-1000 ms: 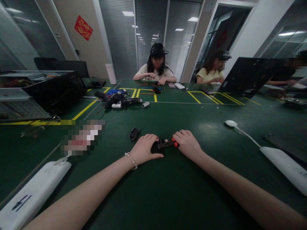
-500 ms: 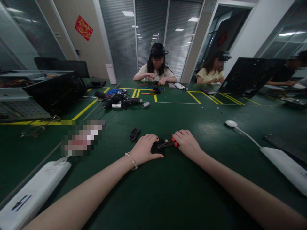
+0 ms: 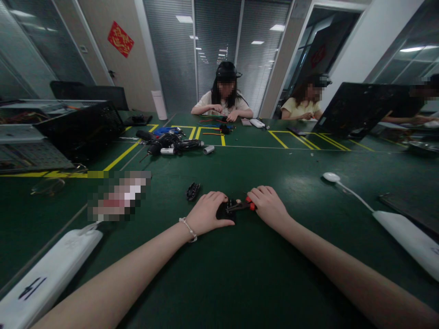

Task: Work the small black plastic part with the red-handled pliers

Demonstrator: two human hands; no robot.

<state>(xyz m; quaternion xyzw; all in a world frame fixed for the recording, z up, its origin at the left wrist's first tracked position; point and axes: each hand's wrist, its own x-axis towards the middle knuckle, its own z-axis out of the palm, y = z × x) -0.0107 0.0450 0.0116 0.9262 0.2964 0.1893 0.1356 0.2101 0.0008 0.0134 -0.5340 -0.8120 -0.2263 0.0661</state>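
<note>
My left hand (image 3: 206,212) rests on the green table mat (image 3: 240,269) with its fingers curled round a small black part (image 3: 225,211), holding it down. My right hand (image 3: 268,205) is closed on a tool with red handles (image 3: 249,204); the tool's dark tip reaches left onto the black part. Another small black piece (image 3: 192,191) lies loose on the mat just left of my left hand.
A white power strip (image 3: 48,278) lies at the near left and another white device with a cable (image 3: 404,237) at the right. A pile of dark tools (image 3: 168,142) sits further back. Open black cases (image 3: 82,128) stand at both sides. Two people sit working at the far end.
</note>
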